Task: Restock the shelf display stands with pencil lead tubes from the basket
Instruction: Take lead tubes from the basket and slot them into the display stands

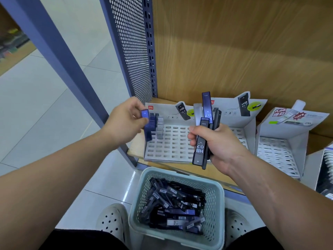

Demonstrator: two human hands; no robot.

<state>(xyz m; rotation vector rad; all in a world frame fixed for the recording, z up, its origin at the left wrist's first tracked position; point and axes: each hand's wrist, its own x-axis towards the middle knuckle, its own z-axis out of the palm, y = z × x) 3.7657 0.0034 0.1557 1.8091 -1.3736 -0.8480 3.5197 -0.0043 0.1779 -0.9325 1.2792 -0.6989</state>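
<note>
Left hand (126, 123) pinches one tube (145, 114); right hand (219, 144) grips a bundle (200, 147). Tubes appear light, rigid, smooth: pinch mid-body.

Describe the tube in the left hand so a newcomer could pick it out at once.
Start at the leftmost white display stand on the wooden shelf. At its back-left corner, the left hand pinches one blue tube. The grey tubes beside it stand in slots; this one has a bright blue end and is held in fingers.
</note>
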